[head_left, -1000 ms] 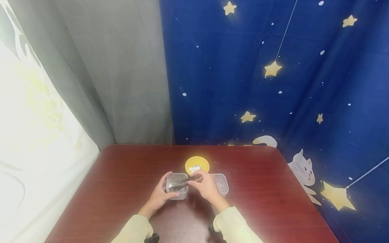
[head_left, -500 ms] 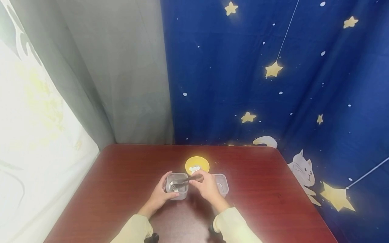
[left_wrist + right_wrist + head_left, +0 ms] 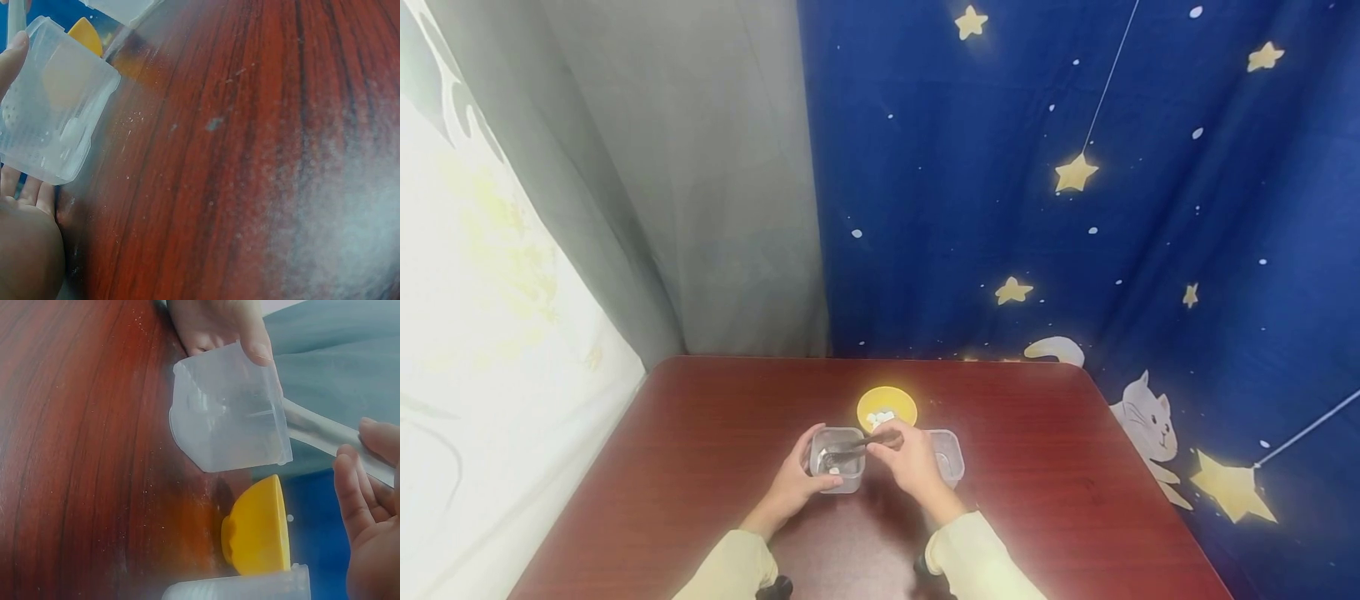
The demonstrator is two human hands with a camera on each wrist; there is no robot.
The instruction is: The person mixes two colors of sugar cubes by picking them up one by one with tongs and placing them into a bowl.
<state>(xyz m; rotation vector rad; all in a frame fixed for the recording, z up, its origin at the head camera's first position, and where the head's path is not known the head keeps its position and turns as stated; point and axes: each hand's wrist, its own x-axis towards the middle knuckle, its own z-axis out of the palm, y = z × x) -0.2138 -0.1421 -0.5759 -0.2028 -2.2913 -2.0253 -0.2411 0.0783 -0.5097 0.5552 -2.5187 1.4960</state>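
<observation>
My left hand [image 3: 797,481] grips a clear plastic container [image 3: 848,484] by its sides, thumb over the near rim. In the right wrist view the same container [image 3: 231,419] stands on the table, with the left thumb at its rim. My right hand [image 3: 912,462] pinches a pair of metal tongs [image 3: 853,450], slanting down into that container. The perforated tip [image 3: 9,117] shows faintly through the container wall in the left wrist view. A small white piece [image 3: 834,472] lies inside near the left thumb. Behind the hands sits a yellow bowl [image 3: 887,397] holding several white pieces [image 3: 881,417].
A second clear container [image 3: 950,457] stands just right of my right hand, partly hidden by it. All of this rests on a dark red wooden table [image 3: 737,417]. Grey and blue curtains [image 3: 925,208] hang behind the table's far edge.
The tongs' tip has shifted slightly up and back inside the left container, and a white piece now shows below it. Both hands have stayed almost in place.
</observation>
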